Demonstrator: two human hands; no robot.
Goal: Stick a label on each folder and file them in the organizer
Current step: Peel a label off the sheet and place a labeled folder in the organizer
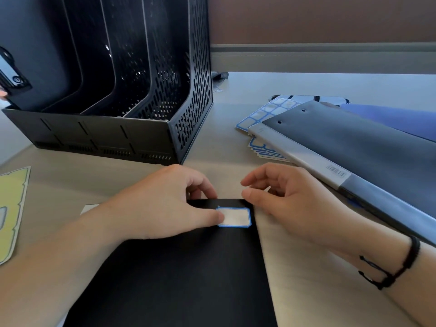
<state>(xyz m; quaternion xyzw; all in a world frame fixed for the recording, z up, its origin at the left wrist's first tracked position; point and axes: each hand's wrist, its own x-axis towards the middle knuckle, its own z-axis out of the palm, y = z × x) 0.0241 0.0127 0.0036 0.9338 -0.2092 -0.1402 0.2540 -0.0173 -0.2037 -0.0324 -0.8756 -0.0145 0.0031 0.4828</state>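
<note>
Nearest the camera, a black folder is laid flat at the near edge of the bench. A white label with a blue border is seen at the folder's far right corner, and its left end is being pressed down by the thumb of the left hand, whose fingers are curled over the folder's far edge. The right hand is held just beside the label, fingers loosely curled with nothing gripped, thumb tip touching the folder's corner. At the far left, the black mesh organizer is stood, one dark folder already filed in its leftmost slot. Along the right edge, a grey folder is laid over sheets of blue-bordered labels.
</note>
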